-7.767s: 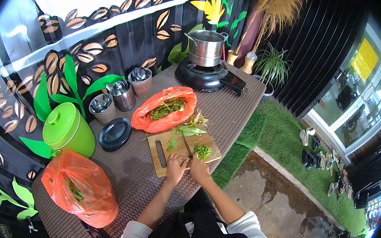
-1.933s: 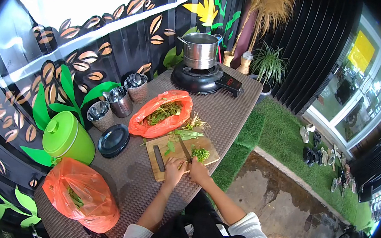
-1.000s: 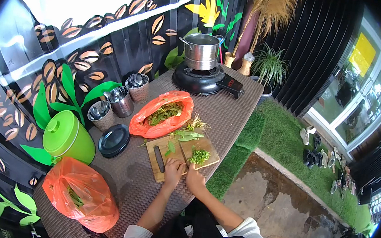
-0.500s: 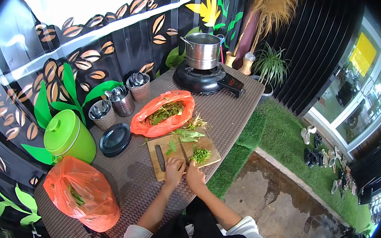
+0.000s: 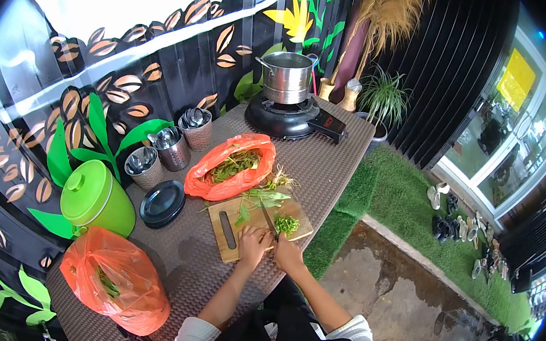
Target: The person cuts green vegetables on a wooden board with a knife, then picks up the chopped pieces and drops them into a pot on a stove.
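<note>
A wooden cutting board [image 5: 226, 253] with a slot handle lies near the table's front edge. My right hand [image 5: 288, 255] is closed around the handle of a knife [image 5: 268, 219], whose blade points away from me across the board. Just left of the knife, my left hand [image 5: 253, 245] rests on the board with bent fingers; what lies under them is hidden. Chopped greens [image 5: 286, 224] sit in a small pile right of the blade. Uncut leafy stems [image 5: 268, 197] lie along the board's far edge, beside an open orange plastic bag [image 5: 196, 179] full of greens.
A steel pot [image 5: 288, 83] stands on a black portable stove [image 5: 281, 120] at the table's far end. Along the left are metal cups of cutlery [image 5: 173, 151], black plates [image 5: 163, 202], a green lidded bucket [image 5: 102, 200] and another orange bag [image 5: 121, 284].
Both hands have shifted slightly right on the board, with the knife still in my right hand. The whole view has tilted a little; the other things keep their places.
</note>
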### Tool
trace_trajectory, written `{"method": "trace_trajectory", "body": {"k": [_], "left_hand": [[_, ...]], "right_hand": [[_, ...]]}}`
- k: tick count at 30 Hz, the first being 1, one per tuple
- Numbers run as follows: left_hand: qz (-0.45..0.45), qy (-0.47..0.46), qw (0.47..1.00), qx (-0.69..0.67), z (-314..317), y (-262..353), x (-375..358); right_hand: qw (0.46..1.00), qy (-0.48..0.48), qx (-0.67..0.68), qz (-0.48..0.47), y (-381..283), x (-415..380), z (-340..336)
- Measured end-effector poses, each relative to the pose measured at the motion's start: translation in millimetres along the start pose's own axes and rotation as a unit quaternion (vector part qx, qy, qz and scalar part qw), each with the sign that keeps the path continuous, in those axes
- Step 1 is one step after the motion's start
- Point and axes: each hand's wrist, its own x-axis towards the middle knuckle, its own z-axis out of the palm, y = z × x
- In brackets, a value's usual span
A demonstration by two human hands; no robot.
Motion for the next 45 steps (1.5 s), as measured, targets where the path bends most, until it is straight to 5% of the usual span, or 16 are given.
{"method": "trace_trajectory", "body": {"k": [45], "left_hand": [[-0.016,0.008,0.997,-0.073,-9,-5,-4]], "right_hand": [[0.998,0.001,0.044,0.053,-15,0,26]]}}
